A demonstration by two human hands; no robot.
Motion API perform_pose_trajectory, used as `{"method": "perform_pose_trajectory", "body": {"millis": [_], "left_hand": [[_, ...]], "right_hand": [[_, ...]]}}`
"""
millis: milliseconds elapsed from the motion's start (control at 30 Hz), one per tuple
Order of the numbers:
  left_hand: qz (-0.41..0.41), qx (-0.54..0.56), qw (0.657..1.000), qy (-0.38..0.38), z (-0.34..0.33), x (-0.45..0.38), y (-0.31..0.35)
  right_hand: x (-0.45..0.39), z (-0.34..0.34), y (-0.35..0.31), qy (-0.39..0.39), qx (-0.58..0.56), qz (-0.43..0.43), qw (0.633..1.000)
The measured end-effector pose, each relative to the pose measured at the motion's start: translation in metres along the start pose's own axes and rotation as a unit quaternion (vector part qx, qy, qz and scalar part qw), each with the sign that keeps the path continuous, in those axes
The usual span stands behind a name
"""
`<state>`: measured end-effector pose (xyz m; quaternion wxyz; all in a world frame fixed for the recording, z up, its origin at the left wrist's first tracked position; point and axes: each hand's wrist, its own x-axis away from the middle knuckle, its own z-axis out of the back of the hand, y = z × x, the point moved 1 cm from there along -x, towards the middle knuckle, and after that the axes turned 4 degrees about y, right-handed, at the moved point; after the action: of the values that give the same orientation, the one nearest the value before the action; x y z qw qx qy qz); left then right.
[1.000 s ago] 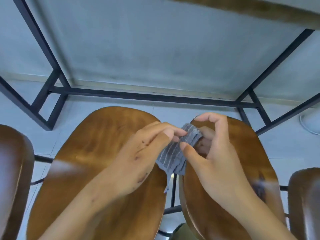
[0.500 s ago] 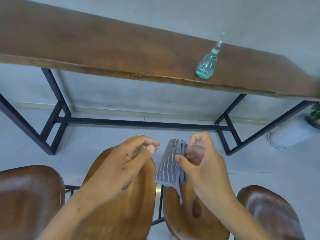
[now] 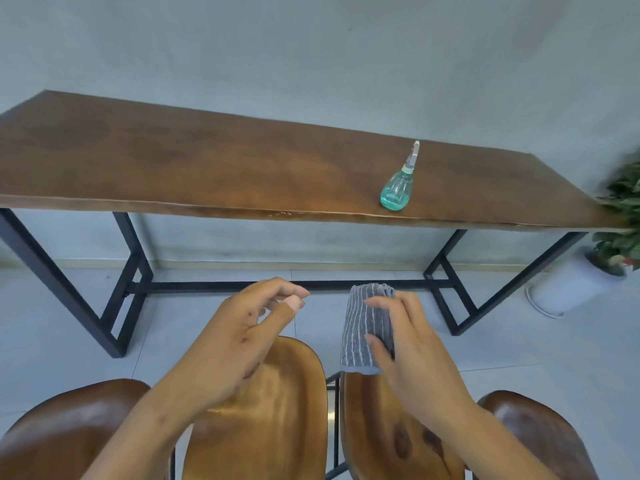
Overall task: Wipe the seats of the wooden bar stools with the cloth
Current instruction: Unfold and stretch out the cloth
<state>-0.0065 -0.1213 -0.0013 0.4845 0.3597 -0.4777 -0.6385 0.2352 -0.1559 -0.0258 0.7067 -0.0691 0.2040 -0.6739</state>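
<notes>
My right hand (image 3: 412, 344) holds a folded grey striped cloth (image 3: 362, 330) in the air above the far end of a wooden stool seat (image 3: 377, 434). My left hand (image 3: 239, 337) hovers beside it, fingers loosely curled and apart, holding nothing, over the neighbouring wooden stool seat (image 3: 277, 410). A darker stool seat (image 3: 69, 431) lies at the bottom left and another dark stool seat (image 3: 540, 434) at the bottom right. Neither hand touches a seat.
A long wooden bar table (image 3: 207, 174) on black metal legs (image 3: 128, 282) stands ahead against a grey wall. A teal spray bottle (image 3: 398, 188) stands near its front edge. A potted plant (image 3: 616, 244) in a white pot is at the right.
The view has tilted up, so the table top and bottle show. My left hand let go of the cloth and moved left; my right hand kept it, folded.
</notes>
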Motion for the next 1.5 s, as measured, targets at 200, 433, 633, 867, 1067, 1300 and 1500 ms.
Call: {"method": "perform_pose_trajectory", "body": {"millis": [200,433,633,867,1067,1300,1500], "left_hand": [[0.008,-0.038,0.999,-0.009,0.005,-0.003,0.0],[-0.006,-0.038,0.999,-0.005,0.013,-0.017,-0.002],[0.013,-0.046,0.999,0.022,0.027,-0.048,-0.015],[0.04,-0.042,0.997,0.051,0.031,-0.1,-0.04],[0.057,-0.06,0.995,0.064,0.027,-0.137,-0.047],[0.083,-0.064,0.992,0.072,0.02,-0.171,-0.054],[0.097,-0.063,0.991,0.068,0.016,-0.185,-0.057]], "right_hand": [[-0.017,-0.001,0.005,-0.032,0.058,0.01,0.998],[-0.089,-0.007,0.03,-0.064,-0.047,-0.038,0.996],[-0.192,-0.022,0.05,-0.106,-0.092,-0.061,0.988],[-0.329,-0.047,0.059,-0.107,-0.076,-0.036,0.991],[-0.417,-0.074,0.046,-0.116,-0.082,-0.009,0.99],[-0.475,-0.108,0.054,-0.13,-0.147,-0.009,0.981],[-0.481,-0.117,0.105,-0.152,-0.138,-0.075,0.976]]}}
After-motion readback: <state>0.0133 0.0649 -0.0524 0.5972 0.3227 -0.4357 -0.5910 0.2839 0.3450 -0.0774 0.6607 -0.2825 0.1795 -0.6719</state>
